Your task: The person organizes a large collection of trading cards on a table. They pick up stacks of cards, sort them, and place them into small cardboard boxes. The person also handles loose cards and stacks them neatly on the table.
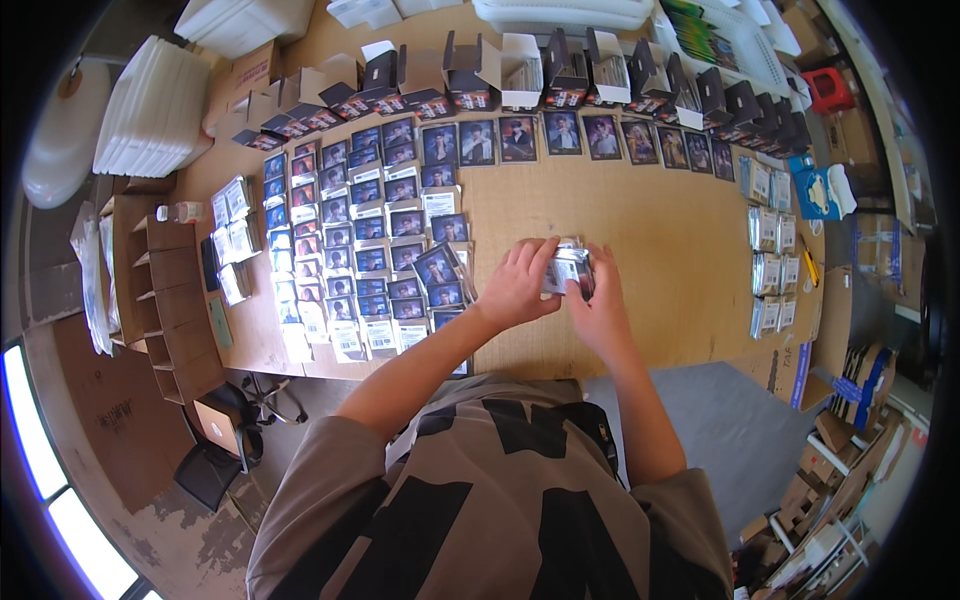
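Between my two hands, above the middle of the wooden table, is a small stack of sleeved cards with a white printed label. My left hand grips its left side, and my right hand grips its right side, thumb on the face. Left of my hands lie overlapping columns of sleeved picture cards. A tilted card packet rests on the nearest column. A row of picture cards runs along the far side, below the open black boxes.
Open black card boxes line the back. Bundled packets stand at the right beside a blue tissue box and a yellow cutter. More packets and a cardboard rack are at the left.
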`<action>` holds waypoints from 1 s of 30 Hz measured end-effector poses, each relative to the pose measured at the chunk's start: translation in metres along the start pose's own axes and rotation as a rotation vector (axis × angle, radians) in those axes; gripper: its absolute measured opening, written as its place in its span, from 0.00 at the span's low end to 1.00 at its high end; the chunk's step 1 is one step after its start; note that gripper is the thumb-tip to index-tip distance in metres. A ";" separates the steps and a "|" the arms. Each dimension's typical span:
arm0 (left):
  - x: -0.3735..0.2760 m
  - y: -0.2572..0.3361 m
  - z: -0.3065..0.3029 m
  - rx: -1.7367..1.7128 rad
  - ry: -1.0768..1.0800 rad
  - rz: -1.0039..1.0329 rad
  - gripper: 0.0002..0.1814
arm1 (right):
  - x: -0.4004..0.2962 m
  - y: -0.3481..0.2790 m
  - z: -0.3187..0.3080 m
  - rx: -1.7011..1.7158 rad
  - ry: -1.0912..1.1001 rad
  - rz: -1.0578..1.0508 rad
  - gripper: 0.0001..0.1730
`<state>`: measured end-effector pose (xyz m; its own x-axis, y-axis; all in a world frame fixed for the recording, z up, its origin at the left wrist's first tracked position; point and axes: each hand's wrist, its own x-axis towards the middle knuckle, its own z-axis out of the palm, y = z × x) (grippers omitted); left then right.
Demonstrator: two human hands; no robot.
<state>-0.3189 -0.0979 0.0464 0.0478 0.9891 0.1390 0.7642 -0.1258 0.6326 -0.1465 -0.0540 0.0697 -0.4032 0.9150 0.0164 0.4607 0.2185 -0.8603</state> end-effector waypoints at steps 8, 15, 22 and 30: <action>-0.007 0.012 -0.010 0.134 0.101 0.094 0.49 | -0.010 -0.026 -0.022 0.062 -0.186 0.374 0.18; -0.007 0.030 -0.010 -0.041 -0.031 -0.026 0.53 | -0.012 -0.052 -0.039 0.082 -0.090 0.331 0.17; -0.006 0.043 0.005 0.069 -0.109 -0.056 0.54 | -0.007 0.000 -0.072 0.374 -0.295 0.545 0.14; -0.017 0.069 0.037 0.116 -0.149 -0.216 0.52 | 0.001 0.037 -0.098 0.428 -0.381 0.537 0.12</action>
<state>-0.2430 -0.1205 0.0599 -0.0364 0.9934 -0.1085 0.8353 0.0899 0.5424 -0.0520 -0.0120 0.0881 -0.4905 0.6620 -0.5667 0.3558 -0.4415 -0.8237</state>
